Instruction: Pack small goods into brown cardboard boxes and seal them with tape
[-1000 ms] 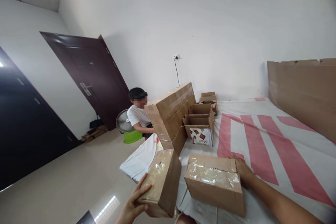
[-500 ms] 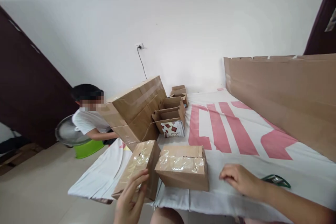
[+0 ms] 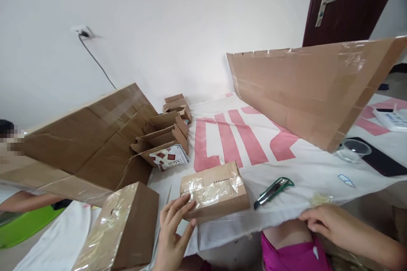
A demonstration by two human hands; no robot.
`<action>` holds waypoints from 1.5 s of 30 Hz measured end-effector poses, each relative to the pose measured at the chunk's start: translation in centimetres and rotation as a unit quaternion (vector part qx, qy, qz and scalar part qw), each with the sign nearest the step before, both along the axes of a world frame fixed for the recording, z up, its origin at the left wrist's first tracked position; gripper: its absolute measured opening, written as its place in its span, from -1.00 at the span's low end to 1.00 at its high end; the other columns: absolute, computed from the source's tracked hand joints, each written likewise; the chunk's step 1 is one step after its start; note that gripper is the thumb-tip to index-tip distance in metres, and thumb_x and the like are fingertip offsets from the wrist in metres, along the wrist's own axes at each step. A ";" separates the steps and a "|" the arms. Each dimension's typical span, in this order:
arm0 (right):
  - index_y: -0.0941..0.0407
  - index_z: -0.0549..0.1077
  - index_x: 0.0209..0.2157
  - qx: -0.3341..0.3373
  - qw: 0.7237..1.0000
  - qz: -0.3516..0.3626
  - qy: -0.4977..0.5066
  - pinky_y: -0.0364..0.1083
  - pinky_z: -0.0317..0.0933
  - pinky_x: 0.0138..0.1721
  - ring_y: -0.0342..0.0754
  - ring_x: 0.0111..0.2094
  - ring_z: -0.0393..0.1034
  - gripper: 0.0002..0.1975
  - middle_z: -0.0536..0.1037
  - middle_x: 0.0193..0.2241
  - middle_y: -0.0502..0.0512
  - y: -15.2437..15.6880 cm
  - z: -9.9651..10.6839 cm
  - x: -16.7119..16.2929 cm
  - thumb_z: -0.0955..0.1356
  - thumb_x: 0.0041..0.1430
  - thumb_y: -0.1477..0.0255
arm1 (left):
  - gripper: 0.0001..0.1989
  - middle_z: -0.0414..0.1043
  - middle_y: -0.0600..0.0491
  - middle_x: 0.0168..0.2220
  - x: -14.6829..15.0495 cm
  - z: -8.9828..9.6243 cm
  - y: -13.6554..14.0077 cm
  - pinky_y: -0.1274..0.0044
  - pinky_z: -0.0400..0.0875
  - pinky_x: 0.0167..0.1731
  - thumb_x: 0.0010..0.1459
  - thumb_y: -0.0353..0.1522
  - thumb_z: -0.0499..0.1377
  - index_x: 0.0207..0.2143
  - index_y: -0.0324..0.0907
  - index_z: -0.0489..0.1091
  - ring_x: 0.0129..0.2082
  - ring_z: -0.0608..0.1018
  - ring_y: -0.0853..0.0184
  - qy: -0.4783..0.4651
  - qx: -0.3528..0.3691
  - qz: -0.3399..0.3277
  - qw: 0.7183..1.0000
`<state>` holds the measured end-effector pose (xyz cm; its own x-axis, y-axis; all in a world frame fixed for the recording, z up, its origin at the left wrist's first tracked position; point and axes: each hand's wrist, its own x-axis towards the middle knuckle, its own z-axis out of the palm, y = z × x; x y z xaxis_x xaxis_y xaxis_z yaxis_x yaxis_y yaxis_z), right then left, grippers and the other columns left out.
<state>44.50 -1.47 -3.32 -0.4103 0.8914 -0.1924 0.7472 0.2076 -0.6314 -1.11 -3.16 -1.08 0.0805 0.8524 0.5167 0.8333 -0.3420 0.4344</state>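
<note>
A small taped cardboard box [image 3: 219,197] lies near the table's front edge, with shiny clear tape across its top. My left hand [image 3: 174,230] is at its left front corner, fingers stretched and apart, fingertips touching it. Left of that hand is a second taped cardboard box [image 3: 136,224]. My right hand [image 3: 327,220] hovers by the front edge with fingers curled, and nothing shows in them. Just above it is a crumpled bit of clear tape [image 3: 321,199]. A green utility knife [image 3: 275,190] lies on the cloth between the first box and my right hand.
A large cardboard box [image 3: 95,144] stands on the left; a person's arm [image 3: 28,201] shows behind it. Open cardboard trays [image 3: 162,135] line its right side. A tall cardboard panel [image 3: 295,89] stands on the right, near a clear round container [image 3: 354,150] and a dark phone [image 3: 386,161].
The view has swung right. My left hand has gone from the left taped box to the other one. My right hand has moved nearer the table's front edge, and the utility knife shows fully.
</note>
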 end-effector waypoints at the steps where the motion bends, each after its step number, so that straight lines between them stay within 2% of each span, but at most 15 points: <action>1: 0.02 0.60 -0.24 -0.007 1.000 -0.002 0.009 -0.12 0.31 -0.24 0.01 -0.29 0.53 -0.73 0.66 -0.32 0.05 0.4 0.2 -0.4 0.27 0.11 0.41 | -0.73 0.39 -0.02 0.05 0.3 -0.1 0.2 0.22 0.35 0.00 0.19 -0.22 0.17 -0.04 0.04 0.45 0.05 0.38 0.08 -0.036 0.000 0.012 0.999; 3: 0.03 0.58 -0.26 0.006 1.000 -0.010 0.019 -0.10 0.32 -0.26 0.02 -0.29 0.52 -0.71 0.65 -0.31 0.06 1.7 0.4 -1.8 0.23 0.21 0.34 | -0.71 0.35 -0.06 0.03 0.7 -0.6 0.8 0.30 0.42 -0.11 0.18 -0.18 0.17 -0.06 -0.01 0.44 -0.02 0.43 0.12 -0.119 0.000 0.070 0.990; 6: 0.04 0.56 -0.19 0.125 0.992 -0.002 0.003 -0.01 0.32 -0.11 0.07 -0.15 0.48 -0.70 0.61 -0.19 0.13 4.2 -0.8 -4.1 0.23 0.25 0.28 | -0.63 0.34 -0.08 -0.03 0.8 -1.3 1.4 0.37 0.44 -0.21 0.13 -0.10 0.19 -0.07 -0.07 0.41 -0.06 0.45 0.13 -0.211 -0.024 0.128 0.969; 9: 0.05 0.51 -0.03 0.219 0.974 0.043 -0.039 0.15 0.22 0.07 0.17 0.05 0.36 -0.65 0.53 -0.01 0.22 6.4 -3.2 -5.9 0.32 0.14 0.40 | -0.62 0.34 -0.09 0.02 0.6 -1.4 1.7 0.35 0.39 -0.09 0.10 -0.08 0.22 -0.10 -0.08 0.40 0.08 0.39 0.09 -0.269 -0.064 0.091 0.957; 12: 0.05 0.50 -0.02 0.226 0.967 0.089 -0.076 0.17 0.23 0.04 0.16 -0.02 0.39 -0.59 0.54 -0.08 0.22 7.7 -5.1 -6.8 0.31 0.07 0.54 | -0.58 0.26 -0.10 0.15 0.4 -1.5 1.8 0.34 0.33 0.01 0.09 -0.08 0.23 -0.05 -0.07 0.37 0.16 0.34 0.06 -0.355 -0.107 0.043 0.928; 15: 0.06 0.51 -0.09 0.216 0.967 0.113 -0.079 0.08 0.30 -0.05 0.10 -0.14 0.44 -0.65 0.54 -0.19 0.19 8.4 -5.3 -6.3 0.28 0.09 0.53 | -0.54 0.20 -0.08 0.20 0.6 -2.2 1.9 0.33 0.33 0.03 0.11 -0.09 0.23 0.01 -0.03 0.29 0.13 0.37 0.08 -0.447 -0.151 0.005 0.882; 18: 0.09 0.46 -0.06 0.255 0.963 0.049 -0.073 0.02 0.37 -0.19 0.10 -0.18 0.48 -0.70 0.51 -0.17 0.21 9.6 -3.3 -5.3 0.23 0.22 0.40 | -0.53 0.18 -0.05 0.21 1.2 -3.5 2.2 0.31 0.29 0.07 0.09 -0.09 0.24 0.00 -0.02 0.26 0.15 0.35 0.09 -0.506 -0.137 -0.012 0.852; 20: 0.09 0.40 -0.01 0.314 0.947 -0.009 -0.066 0.00 0.38 -0.27 0.12 -0.18 0.49 -0.67 0.51 -0.14 0.23 10.5 -0.6 -5.2 0.19 0.28 0.29 | -0.53 0.16 -0.04 0.21 1.9 -4.4 2.4 0.29 0.22 0.14 0.08 -0.08 0.24 -0.01 -0.03 0.26 0.20 0.29 0.08 -0.534 -0.100 -0.016 0.840; 22: 0.07 0.34 0.05 0.367 0.928 -0.011 -0.059 -0.02 0.37 -0.28 0.12 -0.17 0.50 -0.64 0.52 -0.11 0.20 10.9 2.7 -6.5 0.19 0.31 0.24 | -0.50 0.15 -0.04 0.22 2.7 -5.1 2.6 0.27 0.12 0.21 0.09 -0.07 0.23 0.02 -0.04 0.24 0.25 0.22 0.07 -0.555 -0.058 -0.010 0.830; 25: 0.01 0.21 0.20 0.388 0.913 0.105 -0.065 -0.10 0.34 -0.35 -0.01 -0.29 0.52 -0.59 0.56 -0.14 0.10 10.6 7.4 -10.9 0.18 0.35 0.32 | -0.42 0.15 -0.06 0.23 3.5 -5.6 2.7 0.24 0.03 0.25 0.12 -0.04 0.18 0.13 -0.05 0.17 0.28 0.18 0.06 -0.570 -0.015 0.001 0.821; 28: -0.07 0.16 0.26 0.392 0.885 0.232 -0.099 -0.16 0.28 -0.43 -0.11 -0.40 0.47 -0.48 0.55 -0.19 0.05 10.0 10.3 -16.3 0.20 0.30 0.51 | -0.35 0.12 -0.09 0.26 3.5 -5.5 2.7 0.22 0.02 0.27 0.14 -0.03 0.16 0.21 -0.06 0.11 0.30 0.15 0.04 -0.559 -0.032 -0.019 0.828; 32: -0.11 0.23 0.23 0.406 0.845 0.306 -0.168 -0.16 0.20 -0.43 -0.11 -0.42 0.44 -0.34 0.54 -0.28 0.03 10.1 11.6 -22.1 0.24 0.15 0.67 | -0.36 0.09 -0.08 0.31 3.0 -5.0 2.7 0.24 0.03 0.28 0.17 -0.06 0.16 0.23 -0.05 0.10 0.32 0.13 0.03 -0.557 -0.054 -0.068 0.826; 36: -0.06 0.27 0.20 0.404 0.820 0.342 -0.219 -0.14 0.17 -0.42 -0.07 -0.42 0.46 -0.40 0.54 -0.31 0.08 10.1 12.1 -25.5 0.28 0.14 0.63 | -0.39 0.11 -0.06 0.30 2.9 -4.8 2.8 0.24 0.02 0.29 0.19 -0.08 0.14 0.23 -0.04 0.10 0.32 0.14 0.04 -0.558 -0.046 -0.086 0.824; 41: 0.00 0.33 0.12 0.421 0.797 0.348 -0.256 -0.09 0.19 -0.40 0.01 -0.34 0.48 -0.56 0.56 -0.30 0.12 9.2 12.4 -27.0 0.28 0.22 0.56 | -0.36 0.05 -0.11 0.32 2.8 -5.1 2.8 0.20 -0.04 0.31 0.21 -0.06 0.12 0.25 -0.07 0.05 0.33 0.11 0.06 -0.539 -0.052 -0.081 0.837; 45: 0.07 0.37 0.04 0.415 0.781 0.365 -0.293 -0.08 0.19 -0.39 0.02 -0.34 0.48 -0.64 0.56 -0.26 0.15 8.6 12.8 -27.1 0.31 0.20 0.53 | -0.33 0.03 -0.10 0.33 3.2 -5.2 2.9 0.24 0.01 0.28 0.18 -0.03 0.12 0.25 -0.09 0.04 0.33 0.11 0.07 -0.548 -0.035 -0.056 0.834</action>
<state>17.41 7.17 9.44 -0.9251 0.3793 -0.0180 0.3493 0.8687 0.3511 2.14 -0.21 -6.30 -0.3262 0.9023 0.2820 -0.1134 -0.3335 0.9359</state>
